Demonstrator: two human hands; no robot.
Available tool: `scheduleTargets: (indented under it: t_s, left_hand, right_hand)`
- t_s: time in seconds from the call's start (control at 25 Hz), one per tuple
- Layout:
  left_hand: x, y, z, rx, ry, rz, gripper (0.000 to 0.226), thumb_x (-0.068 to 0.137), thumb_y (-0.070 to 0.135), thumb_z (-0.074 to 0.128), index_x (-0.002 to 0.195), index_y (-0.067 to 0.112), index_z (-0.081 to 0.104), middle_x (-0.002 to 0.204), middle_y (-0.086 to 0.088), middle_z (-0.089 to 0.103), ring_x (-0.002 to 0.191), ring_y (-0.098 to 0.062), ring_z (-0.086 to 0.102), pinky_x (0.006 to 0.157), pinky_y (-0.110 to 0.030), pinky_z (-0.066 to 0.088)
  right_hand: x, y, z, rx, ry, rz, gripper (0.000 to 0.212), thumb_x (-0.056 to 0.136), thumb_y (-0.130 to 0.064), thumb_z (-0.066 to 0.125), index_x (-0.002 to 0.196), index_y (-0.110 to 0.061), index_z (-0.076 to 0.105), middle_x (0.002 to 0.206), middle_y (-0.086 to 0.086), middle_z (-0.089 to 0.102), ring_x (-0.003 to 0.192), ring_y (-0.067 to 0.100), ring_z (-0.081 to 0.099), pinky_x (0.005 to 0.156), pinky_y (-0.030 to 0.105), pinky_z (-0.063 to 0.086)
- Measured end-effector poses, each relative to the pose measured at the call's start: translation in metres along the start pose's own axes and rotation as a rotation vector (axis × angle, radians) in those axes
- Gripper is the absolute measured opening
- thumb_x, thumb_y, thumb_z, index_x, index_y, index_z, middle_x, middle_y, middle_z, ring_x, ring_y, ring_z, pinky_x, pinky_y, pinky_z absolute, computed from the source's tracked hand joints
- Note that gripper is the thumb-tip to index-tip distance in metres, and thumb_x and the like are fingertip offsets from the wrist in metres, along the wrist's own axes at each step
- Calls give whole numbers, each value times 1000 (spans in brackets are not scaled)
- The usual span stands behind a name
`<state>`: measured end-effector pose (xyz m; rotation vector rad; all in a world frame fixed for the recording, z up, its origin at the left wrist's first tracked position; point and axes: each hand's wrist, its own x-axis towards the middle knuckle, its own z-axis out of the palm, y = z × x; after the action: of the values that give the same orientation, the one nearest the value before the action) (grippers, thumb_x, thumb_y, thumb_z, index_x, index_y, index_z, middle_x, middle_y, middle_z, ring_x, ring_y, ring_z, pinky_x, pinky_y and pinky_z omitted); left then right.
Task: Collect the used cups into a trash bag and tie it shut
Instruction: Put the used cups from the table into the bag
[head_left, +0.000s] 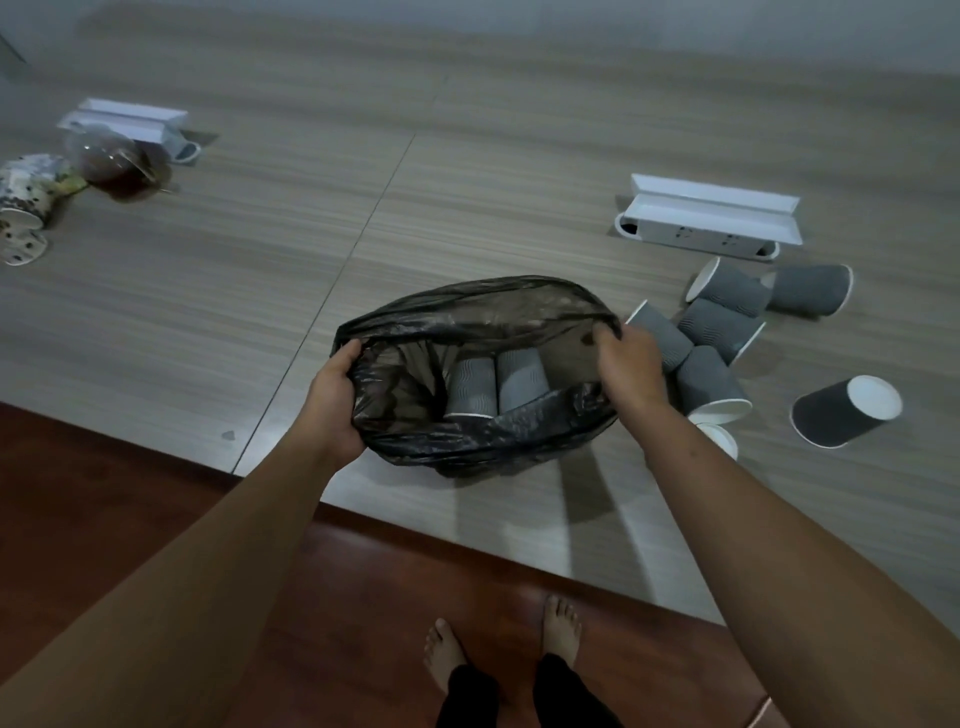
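A black trash bag (483, 441) rests on the grey wood-grain table (467, 171) near its front edge, its mouth held wide. My left hand (335, 402) grips the bag's left rim and my right hand (631, 371) grips its right rim. Two grey ribbed paper cups (498, 387) lie inside the bag. To the right of the bag, several more grey cups (722, 322) lie tipped over in a heap. One grey cup (844, 410) lies apart at the far right.
A white power-socket box (711, 218) sits behind the cup heap and another white box (130, 122) stands at the far left. Patterned cups (23, 208) and a clear lidded container (111, 156) lie at the left edge. Red-brown floor and bare feet (504, 649) are below.
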<state>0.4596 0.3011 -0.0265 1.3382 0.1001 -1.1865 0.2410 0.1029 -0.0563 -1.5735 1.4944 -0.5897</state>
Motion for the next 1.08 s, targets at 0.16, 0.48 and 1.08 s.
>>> scheduleTargets:
  t_s: [0.16, 0.48, 1.08]
  left_hand:
    - [4, -6, 36, 71, -51, -13, 45, 100, 44, 42, 114, 11, 69, 110, -13, 74, 101, -29, 70, 86, -41, 53]
    - [17, -17, 79, 303, -64, -48, 38, 97, 43, 49, 107, 14, 71, 94, -8, 77, 76, -22, 75, 70, -33, 55]
    - [-3, -16, 74, 435, -56, -65, 39, 99, 43, 45, 111, 15, 70, 106, -9, 76, 94, -26, 72, 76, -36, 55]
  right_hand:
    - [2, 4, -40, -168, -113, -84, 20, 89, -26, 58, 80, -11, 67, 75, 5, 61, 79, 24, 57, 62, 32, 35]
    - [-48, 91, -120, -838, -146, -251, 68, 70, -49, 60, 134, -27, 52, 130, 6, 47, 121, 31, 40, 98, 44, 41]
    - [-62, 66, -126, -299, 197, -86, 60, 75, -44, 73, 128, -25, 51, 114, 4, 55, 104, 27, 55, 90, 40, 46]
